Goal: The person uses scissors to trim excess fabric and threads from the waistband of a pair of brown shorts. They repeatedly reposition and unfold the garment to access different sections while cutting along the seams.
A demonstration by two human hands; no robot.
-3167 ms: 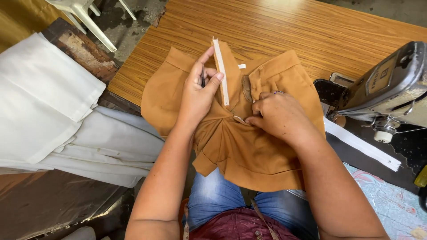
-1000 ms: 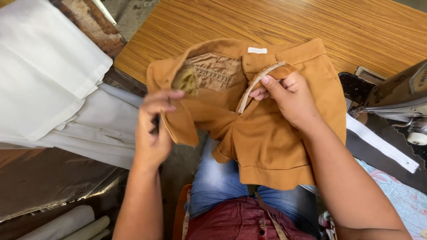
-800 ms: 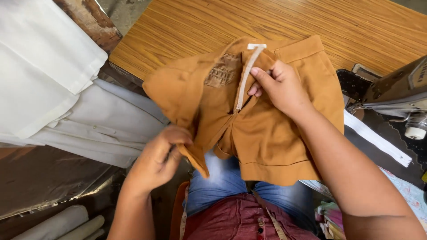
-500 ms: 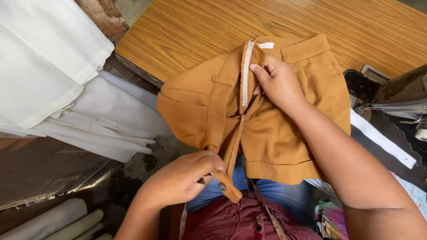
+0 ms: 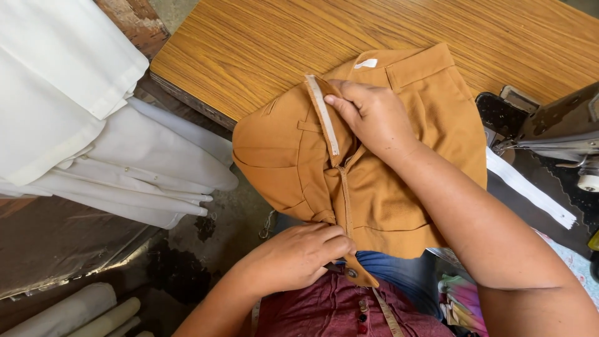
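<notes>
Both hands grip the tan trousers (image 5: pixel 399 187): right hand (image 5: pixel 374 115) at their waistband, left hand (image 5: pixel 299 256) pinching their lower end, fingertips hidden.

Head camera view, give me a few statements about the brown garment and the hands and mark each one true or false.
1. The right hand presses the brown garment near its white-lined strip. True.
2. The left hand lies flat on the wooden table. False: it pinches the garment's lower end near the lap.
3. White folded fabric lies left of the table. True.
4. The garment is blue. False: it is tan brown.
</notes>
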